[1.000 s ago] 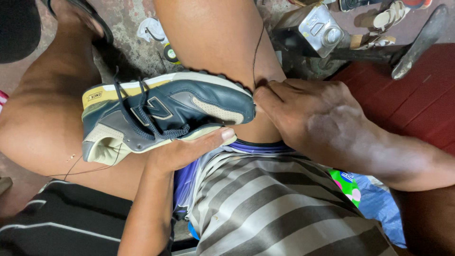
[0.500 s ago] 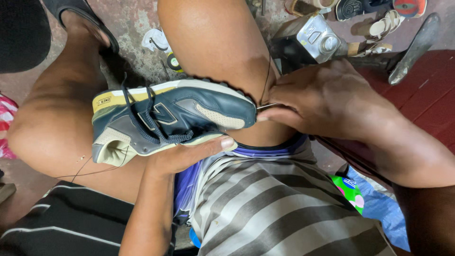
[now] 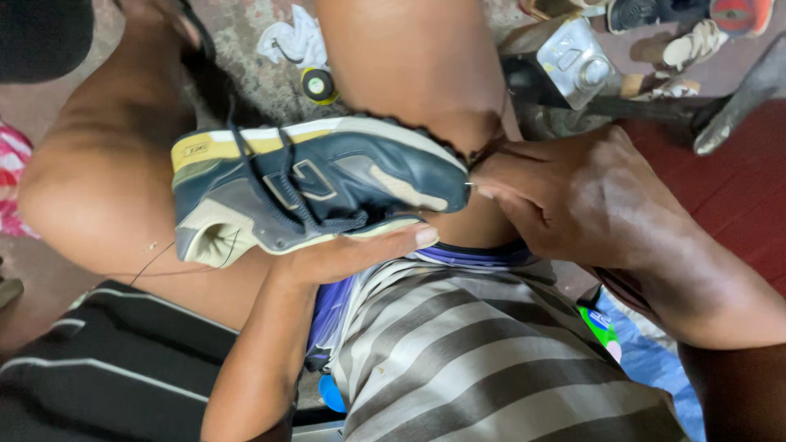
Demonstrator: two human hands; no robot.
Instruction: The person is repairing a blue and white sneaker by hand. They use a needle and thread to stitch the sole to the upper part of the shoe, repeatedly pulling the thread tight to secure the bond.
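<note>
A navy and grey sneaker (image 3: 327, 188) with a yellow-and-white sole lies on its side across my bare knees, toe to the right. My left hand (image 3: 352, 254) cups it from underneath, thumb along the lower edge of the sole. My right hand (image 3: 573, 205) is at the toe, fingers pinched on a thin needle (image 3: 472, 185) that pokes out at the toe tip. A dark thread (image 3: 176, 250) trails from the heel over my left thigh. The laces hang loose.
On the rough floor beyond my knees are a small tape roll (image 3: 318, 84), a white rag (image 3: 295, 37), a shiny metal block (image 3: 573, 61) and several sandals (image 3: 688, 49). A dark metal bar (image 3: 737, 102) lies over a red surface (image 3: 737, 205) at the right.
My right hand went from lying flat against the toe to pinching at its tip. The sneaker has stayed in my left hand, tilted a little more toward me.
</note>
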